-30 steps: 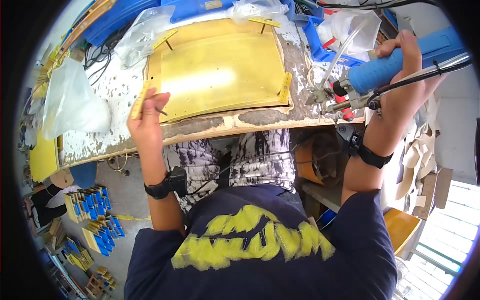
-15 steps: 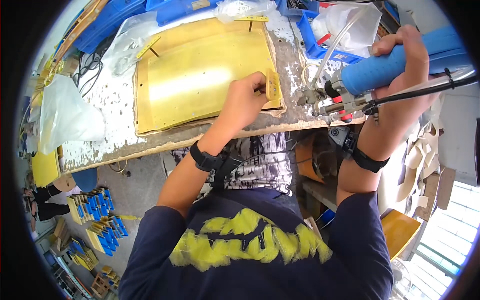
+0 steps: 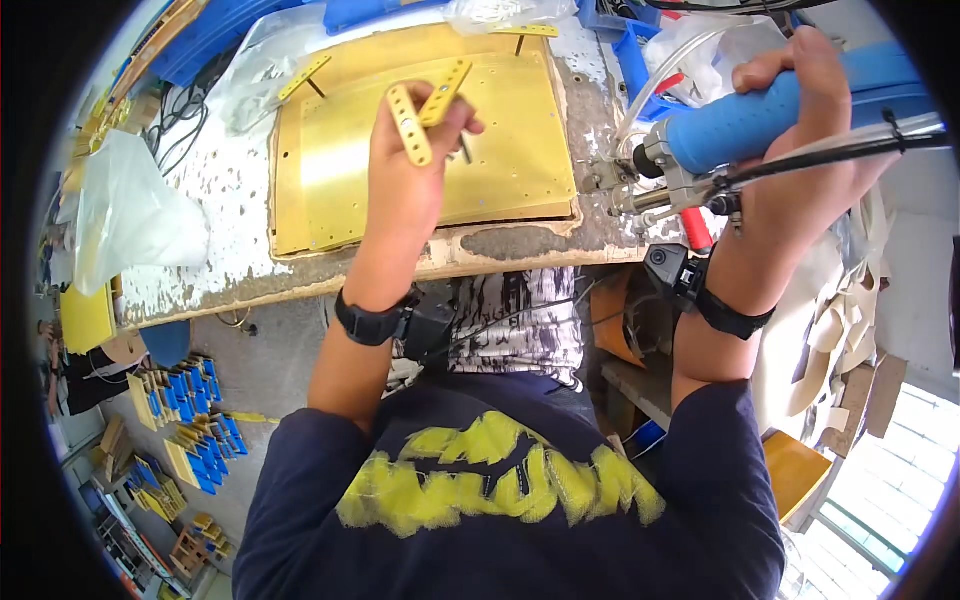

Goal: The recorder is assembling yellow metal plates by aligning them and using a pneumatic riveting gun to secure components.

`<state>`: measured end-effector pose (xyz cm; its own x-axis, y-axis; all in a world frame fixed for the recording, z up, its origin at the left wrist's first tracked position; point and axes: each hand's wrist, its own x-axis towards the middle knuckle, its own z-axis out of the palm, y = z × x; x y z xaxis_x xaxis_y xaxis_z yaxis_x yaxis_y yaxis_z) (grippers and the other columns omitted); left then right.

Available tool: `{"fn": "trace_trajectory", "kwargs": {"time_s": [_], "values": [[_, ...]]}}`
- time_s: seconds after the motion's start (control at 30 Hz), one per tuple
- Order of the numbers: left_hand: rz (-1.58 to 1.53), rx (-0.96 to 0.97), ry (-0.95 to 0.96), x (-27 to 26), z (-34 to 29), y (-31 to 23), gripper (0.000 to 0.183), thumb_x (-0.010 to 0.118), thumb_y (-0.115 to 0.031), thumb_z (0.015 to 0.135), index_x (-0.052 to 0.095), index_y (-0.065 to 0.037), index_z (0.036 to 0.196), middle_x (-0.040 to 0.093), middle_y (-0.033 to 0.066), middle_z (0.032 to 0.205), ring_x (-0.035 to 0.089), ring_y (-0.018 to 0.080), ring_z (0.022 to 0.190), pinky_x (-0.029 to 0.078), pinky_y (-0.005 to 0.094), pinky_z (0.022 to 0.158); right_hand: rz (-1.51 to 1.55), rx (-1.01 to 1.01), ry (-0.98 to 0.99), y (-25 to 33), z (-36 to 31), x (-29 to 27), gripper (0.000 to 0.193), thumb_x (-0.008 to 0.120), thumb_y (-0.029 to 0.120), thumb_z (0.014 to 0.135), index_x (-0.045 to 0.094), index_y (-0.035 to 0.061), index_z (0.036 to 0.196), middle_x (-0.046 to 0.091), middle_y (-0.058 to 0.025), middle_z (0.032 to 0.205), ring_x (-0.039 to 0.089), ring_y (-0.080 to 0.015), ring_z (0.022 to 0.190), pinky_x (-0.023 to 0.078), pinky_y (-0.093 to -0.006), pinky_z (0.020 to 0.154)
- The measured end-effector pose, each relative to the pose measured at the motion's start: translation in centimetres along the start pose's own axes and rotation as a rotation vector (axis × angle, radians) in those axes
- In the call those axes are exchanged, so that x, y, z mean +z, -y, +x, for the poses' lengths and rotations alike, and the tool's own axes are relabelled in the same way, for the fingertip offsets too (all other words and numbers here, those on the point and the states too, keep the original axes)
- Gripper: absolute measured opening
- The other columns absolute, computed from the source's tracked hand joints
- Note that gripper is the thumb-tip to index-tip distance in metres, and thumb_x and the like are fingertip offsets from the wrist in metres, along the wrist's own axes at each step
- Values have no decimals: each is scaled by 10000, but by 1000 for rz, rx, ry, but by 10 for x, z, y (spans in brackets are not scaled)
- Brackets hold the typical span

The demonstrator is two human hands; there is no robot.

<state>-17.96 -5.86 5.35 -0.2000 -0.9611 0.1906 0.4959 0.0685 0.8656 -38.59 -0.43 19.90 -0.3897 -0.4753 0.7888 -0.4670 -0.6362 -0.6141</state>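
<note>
While the left hand (image 3: 405, 165) pinches two yellow perforated strips (image 3: 425, 115) raised above the yellow panel (image 3: 500, 150) lying flat on the counter (image 3: 200, 200), the right hand (image 3: 800, 110) is wrapped around the blue grip of a pneumatic tool (image 3: 720, 150), its metal nose just off the panel's right edge. Clear plastic bags (image 3: 130, 215) lie at left.

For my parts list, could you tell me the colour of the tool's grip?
Blue; the head view shows the right hand wrapped around the grip.
</note>
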Motion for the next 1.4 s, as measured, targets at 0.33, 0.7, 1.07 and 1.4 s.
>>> {"fn": "trace_trajectory", "kwargs": {"time_s": [0.33, 0.7, 1.07, 1.4], "values": [[235, -199, -106, -23, -36, 2, 229, 570, -23, 915, 526, -31, 1140, 552, 34, 876, 550, 124, 741, 466, 255, 696, -65, -29, 108, 0, -6, 20, 458, 638, 11, 819, 318, 1, 1146, 586, -147, 617, 590, -213, 538, 516, -328, 553], [416, -157, -29, -13, -46, 10, 218, 597, -38, 884, 602, -34, 1102, 550, -18, 770, 465, 54, 650, 387, 212, 570, -145, -32, 78, 0, -9, 32, 171, 596, 7, 812, 432, -37, 836, 565, -161, 630, 557, -222, 553, 502, -329, 575], [458, -251, -78, -23, -22, -11, 235, 600, -21, 817, 675, -52, 1038, 700, 61, 809, 602, 99, 661, 486, 263, 613, 21, 151, 42, 34, -28, 52, 624, 658, -5, 791, 288, -8, 1293, 593, -103, 764, 584, -162, 573, 513, -282, 538], [610, -155, 106, 29, 100, 68, 161, 660, -48, 835, 630, 5, 984, 647, 54, 763, 610, 127, 562, 484, 277, 523, 134, 4, 13, -3, 85, 20, 423, 709, 5, 791, 396, -5, 1077, 579, -128, 688, 588, -206, 522, 503, -329, 498]]}}
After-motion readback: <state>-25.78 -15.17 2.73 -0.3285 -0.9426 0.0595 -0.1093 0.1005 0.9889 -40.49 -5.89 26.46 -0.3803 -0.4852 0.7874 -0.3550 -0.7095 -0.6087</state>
